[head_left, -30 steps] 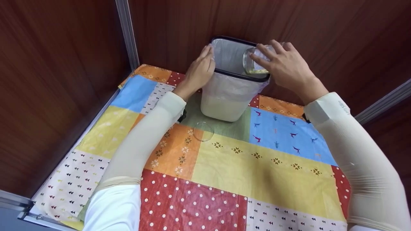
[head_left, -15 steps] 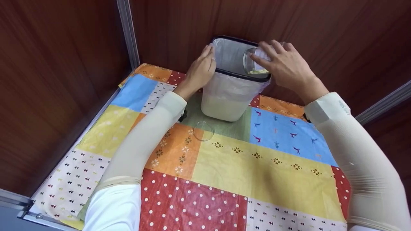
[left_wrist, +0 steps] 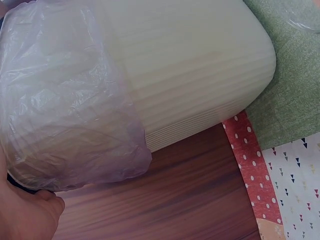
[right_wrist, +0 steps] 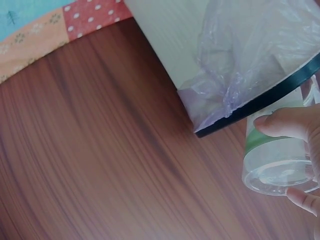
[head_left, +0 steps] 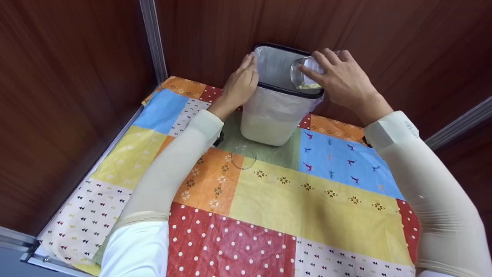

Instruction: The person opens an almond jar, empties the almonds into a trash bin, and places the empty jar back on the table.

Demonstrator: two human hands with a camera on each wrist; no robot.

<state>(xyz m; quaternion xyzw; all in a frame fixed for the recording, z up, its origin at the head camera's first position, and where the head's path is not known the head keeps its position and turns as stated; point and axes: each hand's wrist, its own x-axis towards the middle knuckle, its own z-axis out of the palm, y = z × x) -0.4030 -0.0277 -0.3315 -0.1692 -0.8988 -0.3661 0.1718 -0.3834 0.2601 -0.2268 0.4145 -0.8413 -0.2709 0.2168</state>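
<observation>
A whitish trash bin [head_left: 265,129] with a black rim and a thin clear liner bag [head_left: 284,102] folded over it stands against the back panel. At its left rim, my left hand [head_left: 239,82] grips the edge, fingers close together. My right hand [head_left: 348,79] holds a clear plastic cup [head_left: 307,73] on its side at the right rim, its mouth over the bin's inside. The right wrist view shows the cup's base [right_wrist: 277,175] outside the rim, and a green and white label under the thumb. A clear round lid [head_left: 243,157] lies in front of the bin.
A colourful patchwork tablecloth [head_left: 276,200] covers the table. Dark wood panels [head_left: 215,27] rise at the back and both sides, with a metal post [head_left: 153,42] in the left corner. A metal frame edge [head_left: 50,262] shows at the front left.
The fingers of my right hand have shifted slightly on the cup, baring more of its label. The cup, bin, left hand and lid stay in place.
</observation>
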